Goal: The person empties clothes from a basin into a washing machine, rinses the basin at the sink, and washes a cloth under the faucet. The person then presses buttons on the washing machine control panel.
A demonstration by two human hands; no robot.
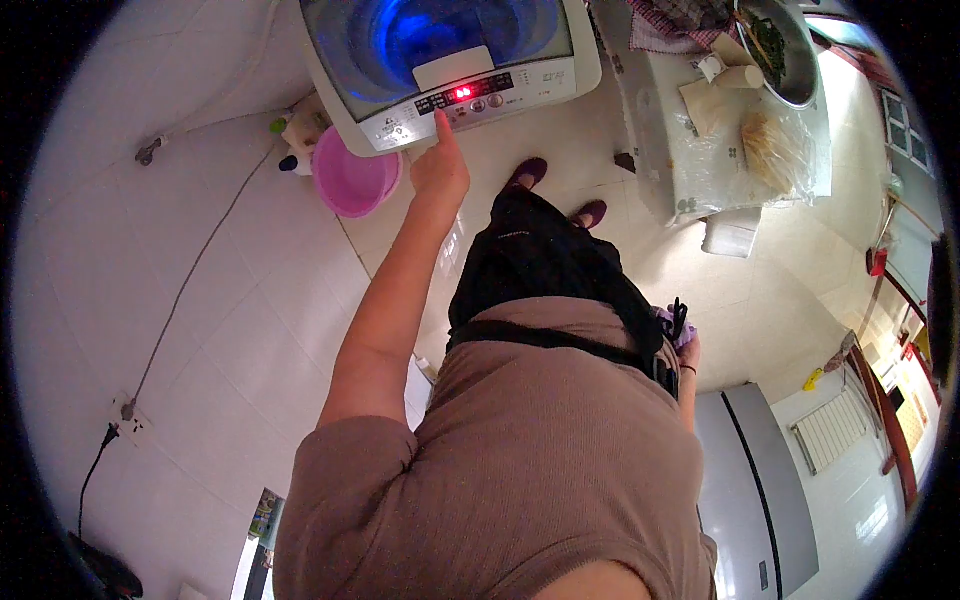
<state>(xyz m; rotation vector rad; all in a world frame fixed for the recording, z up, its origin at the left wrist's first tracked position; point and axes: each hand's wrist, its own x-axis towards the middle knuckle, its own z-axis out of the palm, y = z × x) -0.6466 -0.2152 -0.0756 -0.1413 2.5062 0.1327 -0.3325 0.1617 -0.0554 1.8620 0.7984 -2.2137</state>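
Note:
A top-loading washing machine (550, 80) stands at the top of the view, its tub glowing blue behind the clear lid. Its control panel (480, 95) shows red lit digits. My left hand (440, 172) reaches to this panel with the index finger stretched out and its tip at the buttons; the other fingers look curled, and nothing is in the hand. Low at my right side, my right hand (690, 350) is closed around a bunched light-purple cloth (672, 322). Part of that hand is hidden behind my clothes.
A pink basin (350, 180) and some bottles sit beside the machine at the wall. To the right, a covered table (690, 170) bears a metal bowl (800, 70) of greens and a bag of noodle-like strands (775, 150). A grey fridge (740, 480) stands lower right.

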